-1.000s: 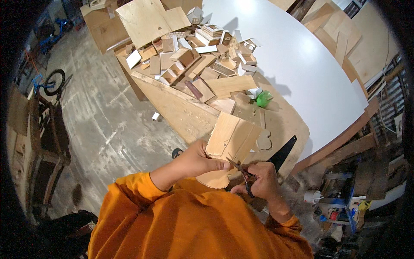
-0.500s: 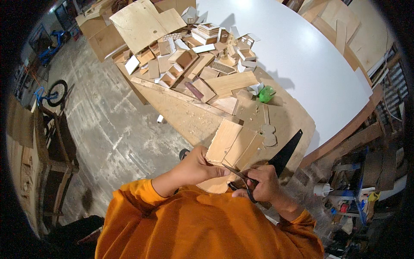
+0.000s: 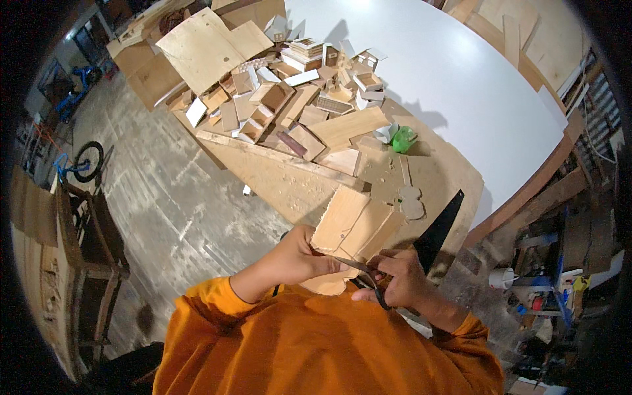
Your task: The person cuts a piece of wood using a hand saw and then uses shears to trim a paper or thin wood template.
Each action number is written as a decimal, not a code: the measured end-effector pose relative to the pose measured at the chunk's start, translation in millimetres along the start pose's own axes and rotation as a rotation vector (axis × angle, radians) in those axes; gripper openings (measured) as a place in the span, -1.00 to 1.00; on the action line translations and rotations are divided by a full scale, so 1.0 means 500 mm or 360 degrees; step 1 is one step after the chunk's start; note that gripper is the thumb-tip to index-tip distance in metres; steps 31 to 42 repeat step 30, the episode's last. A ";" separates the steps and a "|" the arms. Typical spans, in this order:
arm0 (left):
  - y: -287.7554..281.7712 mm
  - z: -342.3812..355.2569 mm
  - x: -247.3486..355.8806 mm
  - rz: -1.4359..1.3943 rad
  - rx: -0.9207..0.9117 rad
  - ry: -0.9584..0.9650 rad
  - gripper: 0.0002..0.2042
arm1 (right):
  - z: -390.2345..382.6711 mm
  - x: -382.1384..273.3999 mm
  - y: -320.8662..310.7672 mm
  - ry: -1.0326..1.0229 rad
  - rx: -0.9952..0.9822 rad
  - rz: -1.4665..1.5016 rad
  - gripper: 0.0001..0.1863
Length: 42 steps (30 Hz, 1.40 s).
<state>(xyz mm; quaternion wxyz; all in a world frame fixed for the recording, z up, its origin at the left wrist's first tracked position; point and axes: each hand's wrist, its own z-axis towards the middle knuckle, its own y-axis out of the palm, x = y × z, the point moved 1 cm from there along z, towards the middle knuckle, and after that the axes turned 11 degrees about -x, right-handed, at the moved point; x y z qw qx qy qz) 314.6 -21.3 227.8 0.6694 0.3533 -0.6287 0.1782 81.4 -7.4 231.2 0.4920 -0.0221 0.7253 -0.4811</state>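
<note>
My left hand (image 3: 293,260) is closed on a tan sheet of cardboard (image 3: 345,220), thumb on top, close to my body. The sheet has a rough, ragged left edge, a folded line across it and a curved lower part. In my right hand (image 3: 403,280) is a pair of scissors (image 3: 355,265) with dark handles. Its blades point left, across the cardboard beside my left thumb. Whether the blades are cutting into the sheet is hard to tell. Some of my right fingers hide the handle loops.
A black saw blade (image 3: 442,227) lies right of the cardboard on the wooden table (image 3: 276,181). Farther off are a green plastic piece (image 3: 403,139), a rounded flat cutout (image 3: 411,203) and a heap of wood scraps (image 3: 303,122). A large white board (image 3: 474,99) stretches behind at right.
The scissor blades have come closer together on the cardboard. Both hands keep their holds, and the view has shifted slightly.
</note>
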 end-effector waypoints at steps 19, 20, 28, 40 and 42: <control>-0.008 0.005 0.005 0.0065 0.0004 -0.0012 -0.80 | 0.025 -0.003 0.022 -0.0034 0.0115 0.0107 -0.41; -0.009 0.006 0.003 0.0034 0.0005 -0.0018 -0.79 | 0.020 0.000 0.020 0.0004 0.0057 0.0076 -0.42; -0.032 0.027 -0.029 -0.0110 -0.0037 -0.0096 -0.69 | 0.023 0.037 -0.004 -0.0170 0.0133 -0.0243 -0.49; -0.041 0.031 -0.038 -0.0111 -0.0018 -0.0063 -0.69 | 0.034 0.036 -0.017 -0.0152 0.0170 -0.0224 -0.51; -0.041 0.031 -0.038 -0.0111 -0.0018 -0.0063 -0.69 | 0.034 0.036 -0.017 -0.0152 0.0170 -0.0224 -0.51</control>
